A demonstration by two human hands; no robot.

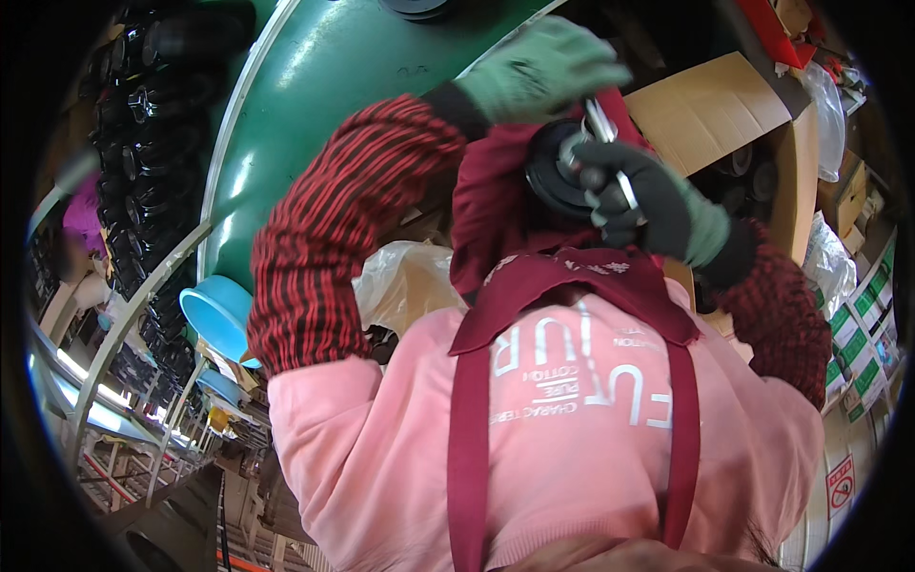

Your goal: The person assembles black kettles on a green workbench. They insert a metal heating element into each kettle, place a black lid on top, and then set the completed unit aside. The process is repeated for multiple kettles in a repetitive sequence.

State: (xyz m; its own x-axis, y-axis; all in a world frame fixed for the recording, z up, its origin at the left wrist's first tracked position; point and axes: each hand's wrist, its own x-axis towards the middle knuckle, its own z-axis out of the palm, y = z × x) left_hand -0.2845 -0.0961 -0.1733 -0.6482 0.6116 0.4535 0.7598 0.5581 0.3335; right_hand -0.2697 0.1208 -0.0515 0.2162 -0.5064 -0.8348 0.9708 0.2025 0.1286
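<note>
Your right hand [643, 191] clasped a silver tool [626, 190] over a black disc [546, 172].
Your left hand [545, 71] hovered nearby, fingers extended, palm hidden.

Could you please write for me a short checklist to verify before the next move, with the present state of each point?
1. Both hands gloved: ok; left hand and right hand wear green-and-dark gloves.
2. Right hand has hold of the shiny metal tool: ok.
3. Black round part close to the right hand: ok; it is in front of the maroon apron.
4. Left hand clear of the tool: cannot tell; it is blurred and appears very near.
5. Cardboard box open, on the person's right: ok; one flap is spread outward.
6. Exact kind of tool: cannot tell; the fingers hide part of it.
</note>
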